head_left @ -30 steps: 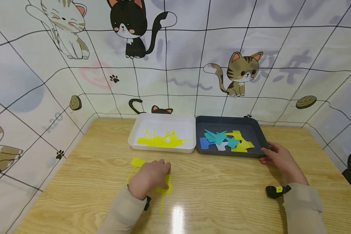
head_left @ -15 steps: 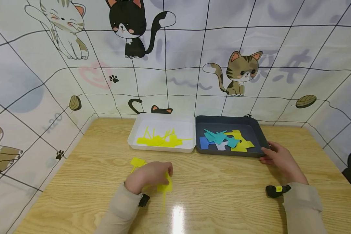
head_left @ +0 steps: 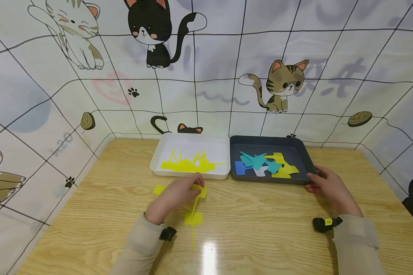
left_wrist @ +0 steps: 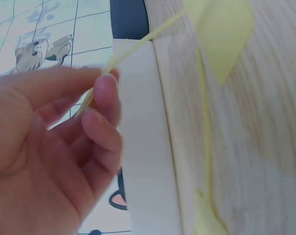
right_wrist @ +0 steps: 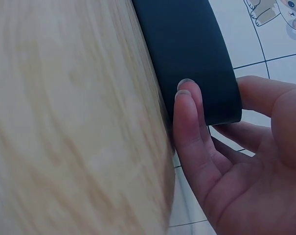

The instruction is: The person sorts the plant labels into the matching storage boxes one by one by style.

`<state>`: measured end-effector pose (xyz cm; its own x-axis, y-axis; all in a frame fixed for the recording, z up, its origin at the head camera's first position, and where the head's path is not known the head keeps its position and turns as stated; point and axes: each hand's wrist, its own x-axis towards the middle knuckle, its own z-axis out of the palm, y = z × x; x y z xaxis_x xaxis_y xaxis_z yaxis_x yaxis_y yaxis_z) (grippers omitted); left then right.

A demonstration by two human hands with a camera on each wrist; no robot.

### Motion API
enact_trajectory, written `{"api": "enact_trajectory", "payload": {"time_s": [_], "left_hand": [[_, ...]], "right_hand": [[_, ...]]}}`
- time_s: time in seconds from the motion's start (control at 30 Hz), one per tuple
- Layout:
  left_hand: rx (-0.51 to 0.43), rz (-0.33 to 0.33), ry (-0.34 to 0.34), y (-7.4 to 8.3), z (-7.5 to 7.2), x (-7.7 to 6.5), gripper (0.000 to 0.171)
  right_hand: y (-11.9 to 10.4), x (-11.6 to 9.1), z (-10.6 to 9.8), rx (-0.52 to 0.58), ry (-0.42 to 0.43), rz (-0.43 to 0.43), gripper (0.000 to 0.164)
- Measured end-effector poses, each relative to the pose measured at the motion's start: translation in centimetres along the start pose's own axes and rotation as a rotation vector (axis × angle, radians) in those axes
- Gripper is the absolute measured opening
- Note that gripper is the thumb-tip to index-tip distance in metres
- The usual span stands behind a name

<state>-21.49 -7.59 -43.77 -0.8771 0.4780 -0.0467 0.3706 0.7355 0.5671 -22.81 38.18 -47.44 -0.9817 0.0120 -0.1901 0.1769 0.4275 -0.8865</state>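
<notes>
My left hand (head_left: 177, 195) is raised just in front of the white tray (head_left: 155, 168), pinching a yellow tag (head_left: 202, 192) with a thin stem. In the left wrist view a narrow yellow strip (left_wrist: 152, 34) runs out from between the thumb and fingertips. Two similar tags are near on the table: one yellow tag (head_left: 193, 219) with its stem towards me, another yellow tag (head_left: 159, 189) partly behind the hand. My right hand (head_left: 332, 189) grips the front right corner of the dark grey tray (head_left: 306, 156), its fingers around the corner in the right wrist view (right_wrist: 206, 63).
Yellow tags (head_left: 186, 166) lie heaped in the white tray. Teal pieces (head_left: 259, 161), a blue piece (head_left: 242, 168), a pale piece (head_left: 260, 171) and yellow pieces (head_left: 283, 168) lie in the dark tray. A cat-patterned cloth (head_left: 213, 95) stands behind the wooden table (head_left: 261, 221).
My left hand has lifted a yellow tag from the table and carried it up towards the white tray. The right hand has stayed at the dark tray's corner.
</notes>
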Motion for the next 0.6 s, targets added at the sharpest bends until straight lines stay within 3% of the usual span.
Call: {"api": "enact_trajectory", "payload": {"time_s": [0.27,0.37,0.6], "left_hand": [[-0.311,-0.055,0.228,-1.7,-1.2,0.3,0.021],[-0.382,-0.065,0.292,-2.3,-2.0,0.5,0.029],[-0.466,-0.111,0.325,-3.1,-3.3,1.1,0.041]], "right_hand": [[-0.2,0.2,0.2,-0.002,0.007,0.002,0.074],[-0.1,0.2,0.2,-0.013,0.006,0.01,0.076],[0.1,0.2,0.3,-0.02,0.006,0.032,0.077]]}}
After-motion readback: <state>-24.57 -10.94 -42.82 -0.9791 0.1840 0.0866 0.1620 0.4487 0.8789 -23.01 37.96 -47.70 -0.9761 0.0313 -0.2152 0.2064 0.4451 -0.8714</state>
